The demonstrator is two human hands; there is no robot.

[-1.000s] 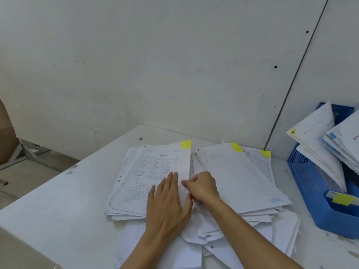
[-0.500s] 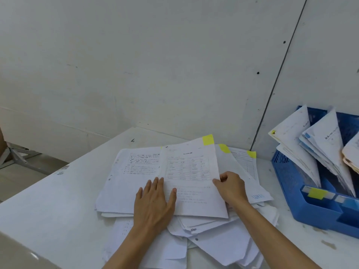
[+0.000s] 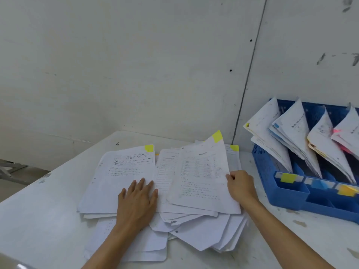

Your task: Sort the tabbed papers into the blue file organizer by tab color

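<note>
A loose pile of white printed papers (image 3: pixel 124 171) lies on the white table, several with yellow tabs at their top corners. My left hand (image 3: pixel 138 199) rests flat on the left stack, fingers straight. My right hand (image 3: pixel 240 184) pinches the right edge of a yellow-tabbed sheet (image 3: pixel 202 175), whose right side is raised a little off the pile. The blue file organizer (image 3: pixel 287 193) stands to the right; its slots hold leaning papers with yellow, blue, orange and pink tabs, and its front carries yellow, blue and orange labels.
The white table (image 3: pixel 38 220) meets a pale wall at the back and right. Its left edge drops to the floor, where a grey metal frame (image 3: pixel 11 171) shows. More untidy sheets (image 3: pixel 204 233) spill toward me under the pile.
The yellow-tabbed sheet has travelled rightward across the pile with my right hand on its edge, uncovering another yellow-tabbed page on the left. My left hand stays pressed on the stack. The view panned right.
</note>
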